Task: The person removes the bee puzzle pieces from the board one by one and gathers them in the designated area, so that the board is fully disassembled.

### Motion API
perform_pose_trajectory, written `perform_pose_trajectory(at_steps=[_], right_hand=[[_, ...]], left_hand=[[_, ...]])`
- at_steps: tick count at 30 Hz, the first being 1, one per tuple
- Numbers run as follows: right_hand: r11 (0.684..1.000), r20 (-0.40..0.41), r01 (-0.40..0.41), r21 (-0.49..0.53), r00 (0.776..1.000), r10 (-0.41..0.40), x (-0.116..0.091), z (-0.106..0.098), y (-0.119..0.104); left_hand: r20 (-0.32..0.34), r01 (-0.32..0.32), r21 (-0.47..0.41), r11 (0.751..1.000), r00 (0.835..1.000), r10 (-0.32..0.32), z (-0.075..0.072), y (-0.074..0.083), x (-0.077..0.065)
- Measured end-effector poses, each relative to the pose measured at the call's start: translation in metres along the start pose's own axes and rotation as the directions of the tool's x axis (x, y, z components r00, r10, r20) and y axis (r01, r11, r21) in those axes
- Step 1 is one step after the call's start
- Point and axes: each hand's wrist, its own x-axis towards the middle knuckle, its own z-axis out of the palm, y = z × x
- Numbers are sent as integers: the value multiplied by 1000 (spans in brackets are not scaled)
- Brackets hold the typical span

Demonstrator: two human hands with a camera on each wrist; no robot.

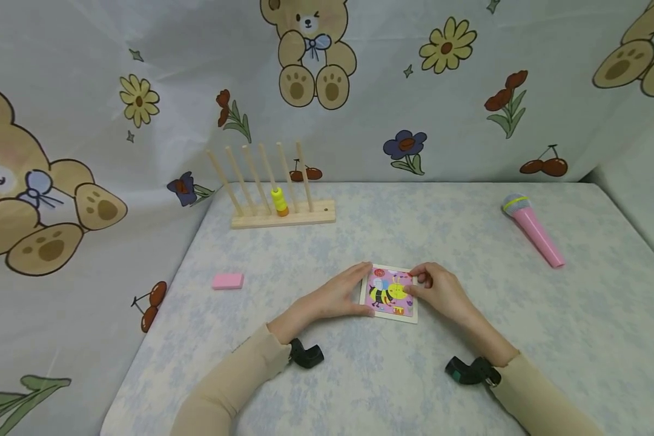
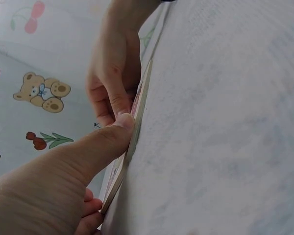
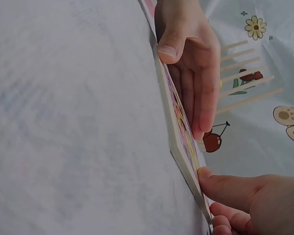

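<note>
A square bee picture puzzle (image 1: 383, 297) in a pale wooden frame lies on the table between both hands, showing a yellow and black bee on pink. My left hand (image 1: 338, 295) holds its left side, thumb at the near corner and fingers at the far corner. On the opposite side, my right hand (image 1: 440, 292) grips the right edge, its thumb over the picture near the bee's head and its other fingers curled by the far right corner. From the right wrist view, the puzzle (image 3: 179, 127) appears nearly edge-on, low against the tabletop.
Behind to the left stands a wooden peg rack (image 1: 283, 222) with yellow and orange beads (image 1: 278, 201) on one peg. A pink block (image 1: 227, 281) lies at left, and a pink toy microphone (image 1: 534, 230) lies at right. A bear-patterned cloth (image 1: 360, 145) hangs behind the table.
</note>
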Motion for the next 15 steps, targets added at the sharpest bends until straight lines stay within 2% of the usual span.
perform_pose_trajectory(at_steps=[6, 12, 15], right_hand=[[1000, 14, -17, 13, 1000, 17, 1, 0, 0], [1000, 4, 8, 8, 1000, -8, 1, 0, 1], [999, -13, 30, -28, 999, -31, 0, -1, 0]], left_hand=[[4, 10, -12, 1000, 1000, -10, -2, 2, -2], [-1, 9, 10, 1000, 1000, -9, -3, 2, -1], [3, 12, 7, 1000, 1000, -12, -2, 2, -1]])
